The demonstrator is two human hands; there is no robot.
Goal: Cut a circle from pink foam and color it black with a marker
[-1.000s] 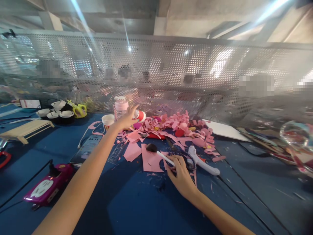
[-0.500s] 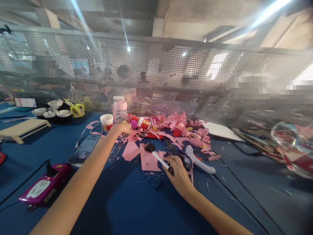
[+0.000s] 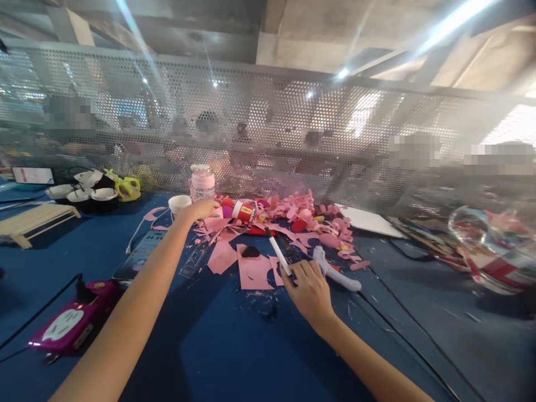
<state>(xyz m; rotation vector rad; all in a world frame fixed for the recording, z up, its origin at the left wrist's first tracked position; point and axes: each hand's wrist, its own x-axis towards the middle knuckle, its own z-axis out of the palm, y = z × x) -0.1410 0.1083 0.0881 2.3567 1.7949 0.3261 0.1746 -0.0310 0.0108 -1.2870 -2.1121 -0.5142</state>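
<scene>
My right hand (image 3: 310, 287) is closed on a white marker (image 3: 278, 252) whose dark tip points up and away. Below and left of the marker, a small black oval piece (image 3: 250, 252) lies on a cut pink sheet (image 3: 253, 272). My left hand (image 3: 206, 209) reaches to the left edge of the pink scrap pile (image 3: 299, 207), beside the white paper cup (image 3: 179, 205); its fingers are bent, and what they touch is hard to make out. A red and white cup (image 3: 244, 212) lies on its side right of that hand. The white glue gun (image 3: 337, 272) rests right of my right hand.
A pink-lidded bottle (image 3: 202, 183) stands behind my left hand. A phone (image 3: 140, 255) and purple power strip (image 3: 74, 319) lie left of my left forearm. Cables cross the right side, near a clear round container (image 3: 489, 251). A perforated metal panel (image 3: 268, 128) stands behind.
The marker has swung upright, away from the black piece, which now lies on the pink sheet. My left hand has shifted slightly left and up. The whole view has moved a little.
</scene>
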